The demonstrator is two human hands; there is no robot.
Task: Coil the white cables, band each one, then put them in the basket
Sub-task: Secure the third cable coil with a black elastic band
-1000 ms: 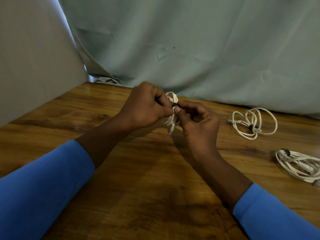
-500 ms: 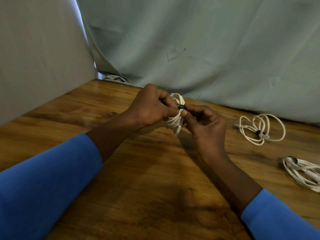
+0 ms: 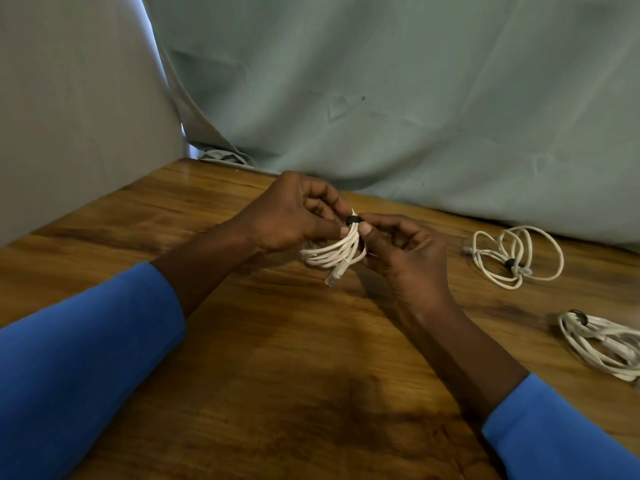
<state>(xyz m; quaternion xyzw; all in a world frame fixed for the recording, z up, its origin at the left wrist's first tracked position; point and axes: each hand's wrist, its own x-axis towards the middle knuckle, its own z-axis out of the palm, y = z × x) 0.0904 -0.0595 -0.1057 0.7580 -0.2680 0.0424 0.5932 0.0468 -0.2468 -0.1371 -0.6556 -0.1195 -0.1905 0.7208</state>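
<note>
as r hand pinches band, coil now flatter

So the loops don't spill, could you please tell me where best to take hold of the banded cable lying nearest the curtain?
Take the cable at its black band, from above: the strands bunch there, while its loops lie splayed flat on the table.

The wooden table carries a loose white coil, dark-banded, near its far edge on the right. A second banded coil lies by the right edge. Crumpled grey cloth seems to rest at the far left corner.
</note>
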